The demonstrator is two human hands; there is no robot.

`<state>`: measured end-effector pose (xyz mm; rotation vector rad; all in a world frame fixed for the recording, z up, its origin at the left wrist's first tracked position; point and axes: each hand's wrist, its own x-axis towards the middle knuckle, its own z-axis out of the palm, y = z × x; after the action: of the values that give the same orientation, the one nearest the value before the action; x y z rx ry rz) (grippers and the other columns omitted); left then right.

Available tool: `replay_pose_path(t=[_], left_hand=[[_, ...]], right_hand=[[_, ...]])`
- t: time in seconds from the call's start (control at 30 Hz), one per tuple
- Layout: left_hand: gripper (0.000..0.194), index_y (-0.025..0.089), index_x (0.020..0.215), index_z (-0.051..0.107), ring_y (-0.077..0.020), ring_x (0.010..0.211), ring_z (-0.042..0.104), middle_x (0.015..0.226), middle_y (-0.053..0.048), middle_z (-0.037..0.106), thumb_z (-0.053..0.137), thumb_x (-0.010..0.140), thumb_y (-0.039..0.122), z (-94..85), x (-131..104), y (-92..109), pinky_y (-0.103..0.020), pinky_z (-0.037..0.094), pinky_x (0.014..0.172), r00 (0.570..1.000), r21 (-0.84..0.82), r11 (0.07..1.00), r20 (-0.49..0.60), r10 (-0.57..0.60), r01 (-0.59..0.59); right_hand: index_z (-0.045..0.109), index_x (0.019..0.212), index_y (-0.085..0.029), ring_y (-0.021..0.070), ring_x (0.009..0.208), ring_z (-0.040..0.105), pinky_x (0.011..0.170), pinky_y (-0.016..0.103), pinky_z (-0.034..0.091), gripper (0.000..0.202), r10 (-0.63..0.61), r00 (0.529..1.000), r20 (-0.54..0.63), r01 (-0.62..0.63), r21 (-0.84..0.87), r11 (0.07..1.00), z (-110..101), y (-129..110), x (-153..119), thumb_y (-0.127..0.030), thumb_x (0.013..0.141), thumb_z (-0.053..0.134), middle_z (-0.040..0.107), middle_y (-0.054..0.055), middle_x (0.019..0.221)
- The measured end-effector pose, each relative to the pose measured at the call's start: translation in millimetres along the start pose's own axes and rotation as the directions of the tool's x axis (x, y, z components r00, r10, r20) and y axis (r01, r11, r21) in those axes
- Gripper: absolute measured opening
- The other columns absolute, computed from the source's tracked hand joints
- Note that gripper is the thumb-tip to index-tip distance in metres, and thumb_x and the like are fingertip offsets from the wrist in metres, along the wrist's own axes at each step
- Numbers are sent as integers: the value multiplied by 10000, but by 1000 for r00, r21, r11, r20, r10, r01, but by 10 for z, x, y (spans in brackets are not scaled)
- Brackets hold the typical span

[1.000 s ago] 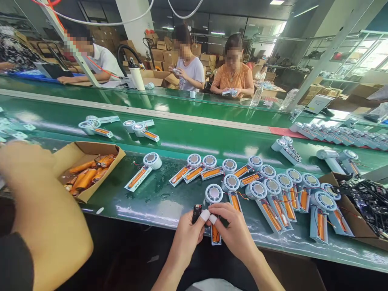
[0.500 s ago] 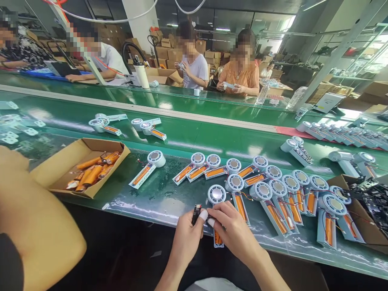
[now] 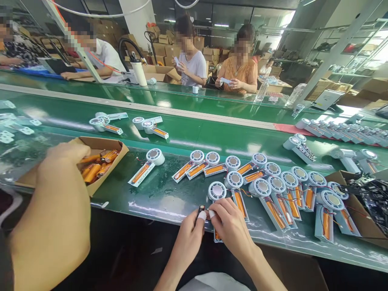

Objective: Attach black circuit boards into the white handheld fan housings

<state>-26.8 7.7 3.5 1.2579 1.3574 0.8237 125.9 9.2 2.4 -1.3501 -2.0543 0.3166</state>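
My left hand [image 3: 191, 229] is closed on a small black circuit board [image 3: 201, 208], which pokes up between thumb and fingers. Pinched together right beside it are the fingertips of my right hand [image 3: 232, 222]; whatever they grip is hidden. White covers wrap the left thumb and a right fingertip. Just beyond my hands lies a handheld fan [image 3: 217, 190], its round head up and its open handle, with an orange battery inside, partly covered by my right hand. Several similar fans [image 3: 262, 187] with orange batteries and thin wires lie to the right.
At left, a co-worker's arm [image 3: 65, 202] reaches into a cardboard box [image 3: 117, 163] of orange batteries [image 3: 96, 169]. A box of black circuit boards [image 3: 368, 202] stands at right. More fans [image 3: 148, 127] rest on the green belt [image 3: 194, 139]. Several people sit across it.
The co-worker's arm at left has swung forward, its hand now in the battery box. My hands stay close together; the board has shifted slightly right and shows less.
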Motion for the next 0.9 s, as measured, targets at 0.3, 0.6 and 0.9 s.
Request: replay_pose_path(t=[0.3,0.6,0.9], left_hand=[[316,222,761,594,-224,683,590,737,-52,680,393,959,364,56,6,-13,-298,412,641,990,242,961,-6,141,-135],[206,251,789,526,-276,723,598,799,-83,608,358,894,193,-19,9,-71,-329,341,627,971,491,839,65,232,-234],[260,243,779,519,-225,757,620,796,-41,642,354,978,220,-244,90,-11,-299,428,694,935,430,837,254,247,-338]], right_hand=[[601,923,-192,221,798,519,727,348,456,196,-50,998,42,56,-153,987,-52,-62,34,-107,993,438,621,68,908],[564,779,-208,239,757,522,672,364,409,189,-38,984,175,105,-398,911,-119,-142,138,-34,850,545,590,67,822],[585,960,-198,214,851,560,752,327,486,186,-138,971,197,148,-37,988,-227,15,190,-52,979,472,629,58,936]])
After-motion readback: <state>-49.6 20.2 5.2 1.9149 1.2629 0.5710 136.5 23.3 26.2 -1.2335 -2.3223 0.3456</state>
